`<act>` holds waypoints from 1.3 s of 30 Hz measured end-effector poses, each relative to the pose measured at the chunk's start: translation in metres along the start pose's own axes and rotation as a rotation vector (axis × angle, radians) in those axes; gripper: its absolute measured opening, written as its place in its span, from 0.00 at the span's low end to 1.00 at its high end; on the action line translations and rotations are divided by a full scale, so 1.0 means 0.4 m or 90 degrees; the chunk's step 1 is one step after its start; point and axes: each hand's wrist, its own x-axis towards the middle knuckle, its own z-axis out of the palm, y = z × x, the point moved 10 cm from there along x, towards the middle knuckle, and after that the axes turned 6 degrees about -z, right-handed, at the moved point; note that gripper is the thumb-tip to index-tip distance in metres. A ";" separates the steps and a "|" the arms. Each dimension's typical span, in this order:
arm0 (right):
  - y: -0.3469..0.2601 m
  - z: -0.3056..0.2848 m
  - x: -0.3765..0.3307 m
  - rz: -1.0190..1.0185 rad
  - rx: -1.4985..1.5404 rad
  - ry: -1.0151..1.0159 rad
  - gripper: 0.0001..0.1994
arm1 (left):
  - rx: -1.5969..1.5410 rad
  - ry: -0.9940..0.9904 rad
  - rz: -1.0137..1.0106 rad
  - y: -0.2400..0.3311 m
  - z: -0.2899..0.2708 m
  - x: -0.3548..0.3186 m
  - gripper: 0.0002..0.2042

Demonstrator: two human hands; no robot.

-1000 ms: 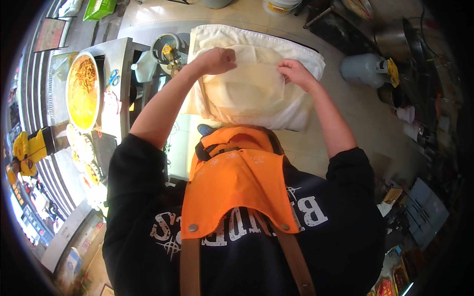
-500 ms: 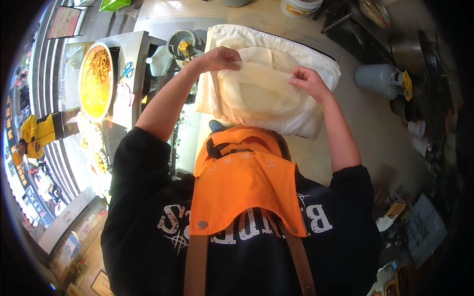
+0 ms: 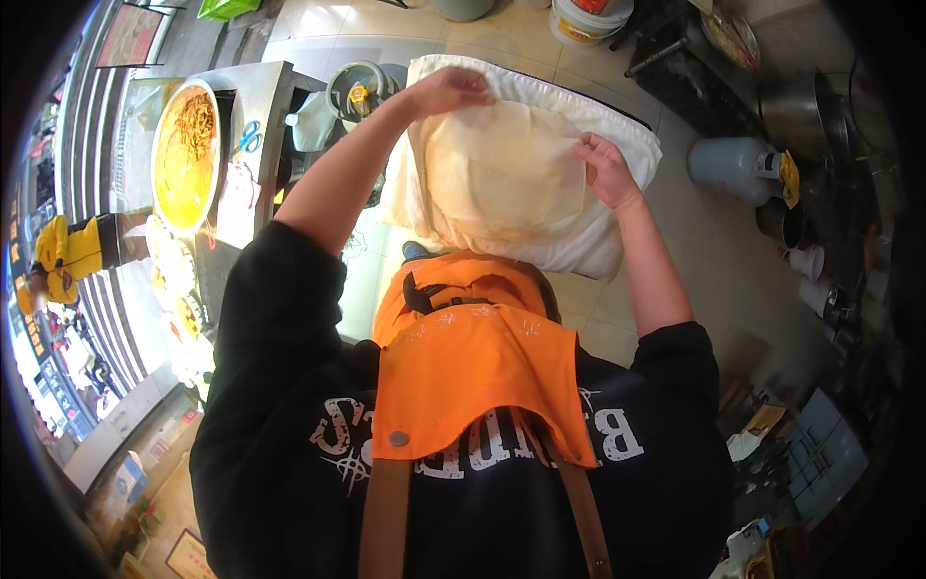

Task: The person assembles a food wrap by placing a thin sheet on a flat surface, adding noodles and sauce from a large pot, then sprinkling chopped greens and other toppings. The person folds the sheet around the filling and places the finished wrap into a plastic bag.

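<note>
In the head view, a pile of thin pale sheets (image 3: 506, 183) lay on a white cloth (image 3: 632, 145) in front of the person, roughly round, its slightly longer axis running from left to right. The right hand (image 3: 610, 172) was at the pile's upper right edge, thumb and fingers together, seemingly pinched on the rim of the uppermost sheet, so that the pale stuff spread leftward from those fingertips. The left hand (image 3: 451, 92) was over the far left edge, its fingers reaching rightward and blurred; whether they were closed on the sheet or only near it, I could not tell. Most of the pile lay below and to the right of those left fingers, between them and the person's orange apron (image 3: 482, 376). Of the two, the right hand was plainly the nearer, touching the sheet's border.
</note>
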 end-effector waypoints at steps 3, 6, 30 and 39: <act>-0.056 -0.033 0.002 -0.051 0.076 0.048 0.04 | 0.023 -0.003 0.046 0.114 -0.011 0.085 0.08; -0.119 -0.062 0.000 -0.094 0.104 0.055 0.03 | 0.121 0.021 0.104 0.245 -0.024 0.143 0.10; -0.725 0.239 -0.178 -0.421 -0.538 0.137 0.13 | 0.138 0.345 0.497 0.586 -0.235 -0.444 0.12; -0.141 0.810 0.027 -0.091 -0.601 -0.268 0.05 | -0.065 0.637 0.252 -0.212 -0.134 -1.163 0.10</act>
